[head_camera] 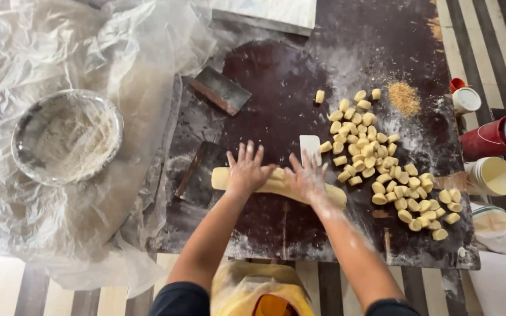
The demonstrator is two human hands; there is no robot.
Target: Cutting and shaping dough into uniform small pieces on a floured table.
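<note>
Dough log [276, 186]: lay crosswise on the dark floured board [276, 76], directly before you. Your left hand [247, 171] pressed flat on its left part, fingers spread wide, clasping nothing. Your right hand [307, 177] pressed flat on its right part, likewise splayed, dusted with flour.

Cut pieces [382, 169]: a scattered heap right of the log, running toward the board's near right corner.

White scraper [310, 146]: just beyond your right hand.

Metal scrapers [221, 89]: two, left of the log on the board.

Crumb pile [404, 98]: far right of the board.

Bowl [68, 136]: flour inside, under plastic sheet [42, 52], well left.

Cups [490, 175]: off the board's right edge.
</note>
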